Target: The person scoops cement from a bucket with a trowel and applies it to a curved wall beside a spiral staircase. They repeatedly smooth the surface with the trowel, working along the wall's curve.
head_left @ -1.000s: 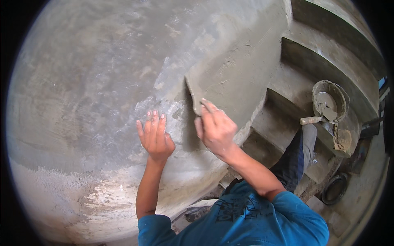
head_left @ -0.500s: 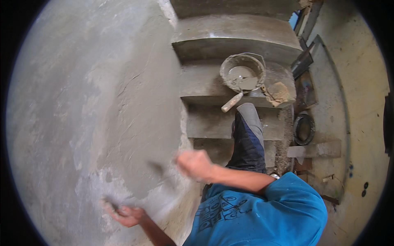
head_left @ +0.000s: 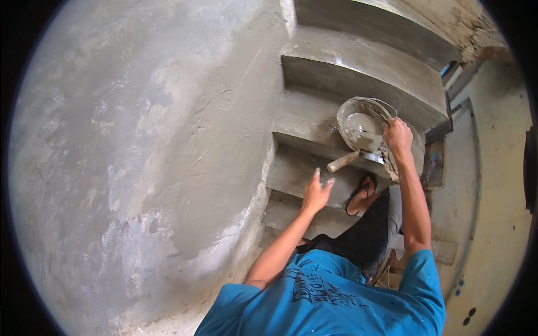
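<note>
Bucket of grey mix sits on a stair step, seemingly for easy reach, its pale-handled trowel leaning out toward the left grip, spread and empty, while the right grip curls at the bucket's right, around what I cannot tell.

From my distant place I see grey concrete steps, and at the right a yellowish wall with dark spots.
</note>
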Demonstrator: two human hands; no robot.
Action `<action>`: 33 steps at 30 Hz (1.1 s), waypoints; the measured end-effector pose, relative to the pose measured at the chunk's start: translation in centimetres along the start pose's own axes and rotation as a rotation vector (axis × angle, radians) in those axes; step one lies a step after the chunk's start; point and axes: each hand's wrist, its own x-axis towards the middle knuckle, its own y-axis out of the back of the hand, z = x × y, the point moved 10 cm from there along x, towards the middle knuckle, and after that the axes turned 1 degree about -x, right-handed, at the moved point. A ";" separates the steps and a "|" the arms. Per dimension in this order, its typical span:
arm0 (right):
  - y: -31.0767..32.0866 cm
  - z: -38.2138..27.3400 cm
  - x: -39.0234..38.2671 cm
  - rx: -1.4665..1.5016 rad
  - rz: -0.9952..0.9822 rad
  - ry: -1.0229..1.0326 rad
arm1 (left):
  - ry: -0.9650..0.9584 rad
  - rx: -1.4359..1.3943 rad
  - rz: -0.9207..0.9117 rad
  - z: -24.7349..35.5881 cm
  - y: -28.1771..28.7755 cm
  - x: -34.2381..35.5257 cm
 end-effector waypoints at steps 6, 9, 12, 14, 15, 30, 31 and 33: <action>-9.0 3.1 6.2 -0.075 -0.217 0.097 | 0.029 -0.018 0.015 2.0 -3.8 5.0; -12.2 4.1 7.9 -0.086 -0.255 0.128 | 0.034 -0.038 -0.006 2.9 -3.1 5.7; -14.2 4.7 9.0 -0.089 -0.260 0.116 | 0.060 -0.075 0.016 5.0 -2.2 5.3; -14.5 4.9 9.5 -0.078 -0.269 0.102 | 0.116 -0.115 0.007 6.4 -1.9 4.9; -14.4 4.8 9.6 -0.067 -0.283 0.100 | 0.166 -0.153 -0.011 6.7 -1.9 4.6; -1.8 -8.9 -6.3 1.136 0.120 -0.409 | -0.013 0.084 0.030 3.1 1.1 1.2; -1.8 -12.4 -8.2 1.076 0.122 -0.333 | -0.048 0.157 0.010 2.0 2.5 -0.4; -3.1 -19.2 -11.3 1.132 0.184 -0.223 | -0.143 0.336 -0.006 0.3 6.7 -3.4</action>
